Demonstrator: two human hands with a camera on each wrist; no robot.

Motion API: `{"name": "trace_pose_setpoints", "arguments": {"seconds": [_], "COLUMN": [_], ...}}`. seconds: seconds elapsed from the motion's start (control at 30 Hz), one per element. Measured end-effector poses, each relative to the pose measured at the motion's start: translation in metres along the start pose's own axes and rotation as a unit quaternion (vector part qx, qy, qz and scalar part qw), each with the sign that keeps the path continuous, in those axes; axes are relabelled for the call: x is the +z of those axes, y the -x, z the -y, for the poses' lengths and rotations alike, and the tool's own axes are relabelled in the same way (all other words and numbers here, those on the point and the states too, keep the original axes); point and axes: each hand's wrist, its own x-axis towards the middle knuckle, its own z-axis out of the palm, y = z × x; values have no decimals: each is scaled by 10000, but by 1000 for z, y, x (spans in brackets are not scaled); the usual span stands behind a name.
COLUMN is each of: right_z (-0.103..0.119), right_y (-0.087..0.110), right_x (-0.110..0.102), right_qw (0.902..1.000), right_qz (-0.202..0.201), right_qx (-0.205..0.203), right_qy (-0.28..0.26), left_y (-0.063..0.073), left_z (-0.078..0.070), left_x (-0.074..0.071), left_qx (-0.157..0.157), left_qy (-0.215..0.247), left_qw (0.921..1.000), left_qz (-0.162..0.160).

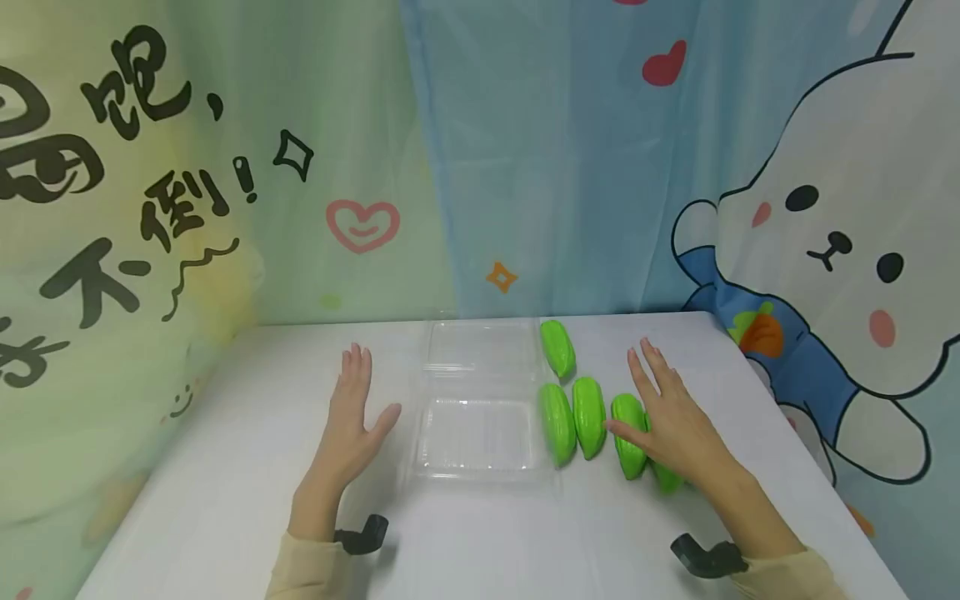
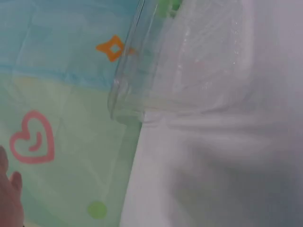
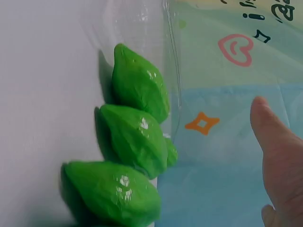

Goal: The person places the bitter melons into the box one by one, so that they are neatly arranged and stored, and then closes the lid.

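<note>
An open clear plastic box (image 1: 480, 437) lies on the table with its hinged lid (image 1: 483, 346) folded back. Several glossy green fruit-shaped pieces, long and ridged with tapered ends, are to its right; one green piece (image 1: 557, 350) is at the back and another (image 1: 557, 425) is right by the box wall. My left hand (image 1: 348, 425) is left of the box, fingers straight, thumb apart, holding nothing. Over the rightmost pieces hovers my right hand (image 1: 675, 425), fingers spread; in the head view it partly hides a green piece (image 1: 666, 477). The right wrist view shows three pieces (image 3: 137, 85) in a row.
A white-covered table (image 1: 465, 542) spreads under everything. Behind it hangs a printed curtain (image 1: 540, 167) with hearts, lettering and a cartoon animal. Dark wrist-camera mounts (image 1: 363, 535) jut inward from both wrists.
</note>
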Motion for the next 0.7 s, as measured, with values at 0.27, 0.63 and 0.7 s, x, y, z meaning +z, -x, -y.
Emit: {"name": "trace_pose_setpoints", "arguments": {"seconds": [0.27,0.63,0.7], "right_z": [17,31,32], "right_y": [1,2,3], "right_x": [14,34,37], "right_qw": [9978,9957,9954], "right_qz": [473,622,649], "right_qx": [-173,-367,-389], "right_qy": [-441,-577,-585], "left_y": [8,9,8], "left_z": [15,14,15], "left_x": [7,16,18], "left_qx": [-464,-298,-225], "left_qy": [909,1515,1574], "left_qw": [9935,9849,9837], "left_qz": [512,777,836]}}
